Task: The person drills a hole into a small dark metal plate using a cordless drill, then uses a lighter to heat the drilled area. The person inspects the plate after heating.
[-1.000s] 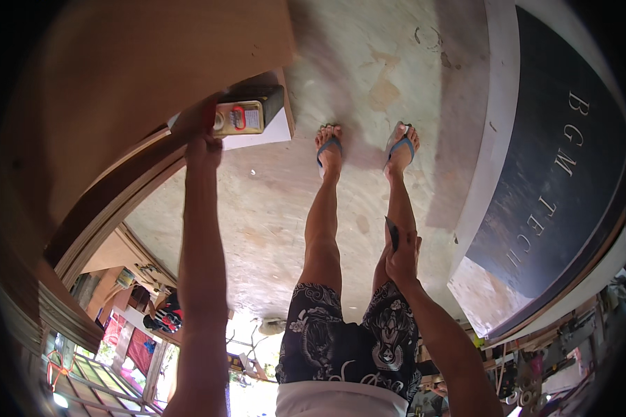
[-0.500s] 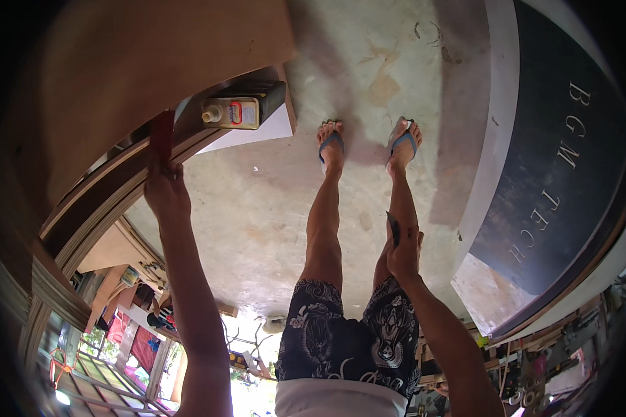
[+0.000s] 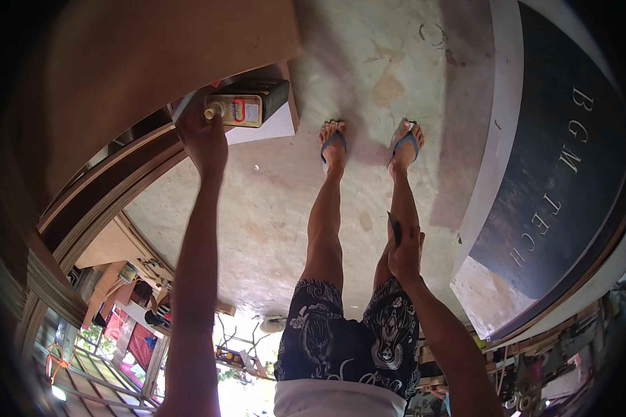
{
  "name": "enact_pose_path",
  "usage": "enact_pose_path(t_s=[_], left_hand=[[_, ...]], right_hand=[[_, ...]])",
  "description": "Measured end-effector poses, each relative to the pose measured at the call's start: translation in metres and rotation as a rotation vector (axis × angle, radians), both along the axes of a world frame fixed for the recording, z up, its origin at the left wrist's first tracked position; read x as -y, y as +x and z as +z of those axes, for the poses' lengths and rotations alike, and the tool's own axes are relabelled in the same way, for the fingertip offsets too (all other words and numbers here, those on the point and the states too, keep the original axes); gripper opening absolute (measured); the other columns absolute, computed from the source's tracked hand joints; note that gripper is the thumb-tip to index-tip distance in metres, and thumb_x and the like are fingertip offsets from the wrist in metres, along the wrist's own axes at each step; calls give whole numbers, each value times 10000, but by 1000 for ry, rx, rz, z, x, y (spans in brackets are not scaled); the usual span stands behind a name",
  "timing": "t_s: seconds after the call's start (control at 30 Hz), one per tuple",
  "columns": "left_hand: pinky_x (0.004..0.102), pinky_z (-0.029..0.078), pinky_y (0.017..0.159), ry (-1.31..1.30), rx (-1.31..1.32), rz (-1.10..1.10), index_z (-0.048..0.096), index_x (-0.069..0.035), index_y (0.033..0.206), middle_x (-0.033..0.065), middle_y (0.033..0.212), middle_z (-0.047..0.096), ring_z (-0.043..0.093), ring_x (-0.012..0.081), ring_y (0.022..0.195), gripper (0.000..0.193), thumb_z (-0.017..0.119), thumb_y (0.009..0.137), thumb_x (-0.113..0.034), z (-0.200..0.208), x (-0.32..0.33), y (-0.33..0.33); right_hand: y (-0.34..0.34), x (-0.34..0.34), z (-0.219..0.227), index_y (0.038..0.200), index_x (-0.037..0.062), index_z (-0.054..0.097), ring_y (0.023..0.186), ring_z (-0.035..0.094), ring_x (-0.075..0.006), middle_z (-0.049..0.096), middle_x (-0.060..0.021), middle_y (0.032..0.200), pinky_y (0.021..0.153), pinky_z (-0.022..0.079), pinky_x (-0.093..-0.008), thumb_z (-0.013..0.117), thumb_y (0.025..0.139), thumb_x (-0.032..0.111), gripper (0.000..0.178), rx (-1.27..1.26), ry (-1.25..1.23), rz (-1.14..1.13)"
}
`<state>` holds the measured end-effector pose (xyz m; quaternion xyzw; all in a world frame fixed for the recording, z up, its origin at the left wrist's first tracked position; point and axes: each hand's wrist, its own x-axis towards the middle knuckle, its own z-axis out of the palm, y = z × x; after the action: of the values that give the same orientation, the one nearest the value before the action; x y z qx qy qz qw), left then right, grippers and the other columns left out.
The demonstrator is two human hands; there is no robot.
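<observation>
My left hand reaches into the raised shelf space at the left, right beside the cream spout cap of a rectangular can. Its fingers are dim and partly hidden, so their grip does not show clearly. Just past them, behind the can, a bit of a red object peeks out. Lower down, in front of my right shin, my right hand is closed round a dark, thin tool with a pointed, curved blade. Its handle is hidden in the palm.
Brown wooden panels and a moulded frame fill the left. At the right stands a large dark lettered board with a pale border. My sandalled feet stand on the stained concrete floor. Shelves of clutter line the lower right.
My left hand has moved right and forward, from the wooden frame to the can's spout. The red object it held is now mostly hidden beyond the hand. My right hand has barely moved.
</observation>
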<state>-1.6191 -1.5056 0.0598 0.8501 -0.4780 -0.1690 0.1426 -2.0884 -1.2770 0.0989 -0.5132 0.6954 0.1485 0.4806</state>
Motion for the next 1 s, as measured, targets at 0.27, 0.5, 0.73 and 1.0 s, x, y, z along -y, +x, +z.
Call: enact_pose_path(t_s=[0.27,0.5,0.73,1.0], left_hand=[[459,476,931,368,-679,968,428,-38,1538,126,1450,486,553,316,1148,994,715,825,-668,-108,46,-70],[405,416,1153,35,-1086,688,480,23,1496,180,1457,548,567,288,1272,526,441,1082,-298,-227,-41,20],[510,544,956,248,-92,-16,495,51,1336,228,1235,619,635,406,1114,874,924,737,-418,-83,-139,-55],[517,432,1132,704,20,-896,497,-145,1513,228,1512,503,473,439,1365,933,752,780,-662,93,-211,-46]], right_hand=[[-5,-10,2,1502,67,461,1247,442,-506,441,-270,1398,1038,438,-605,596,857,38,660,-54,-27,10],[3,-5,7,1533,57,456,1279,404,-507,417,-319,1428,1121,335,-606,567,779,-18,766,53,-269,-79],[-14,-26,49,1536,54,440,1393,437,-419,490,-204,1485,1147,374,-541,617,768,79,789,-127,-435,-152],[-44,-141,179,1573,26,366,1499,339,-431,405,-208,1603,1231,292,-515,655,864,201,786,-346,-507,-674]])
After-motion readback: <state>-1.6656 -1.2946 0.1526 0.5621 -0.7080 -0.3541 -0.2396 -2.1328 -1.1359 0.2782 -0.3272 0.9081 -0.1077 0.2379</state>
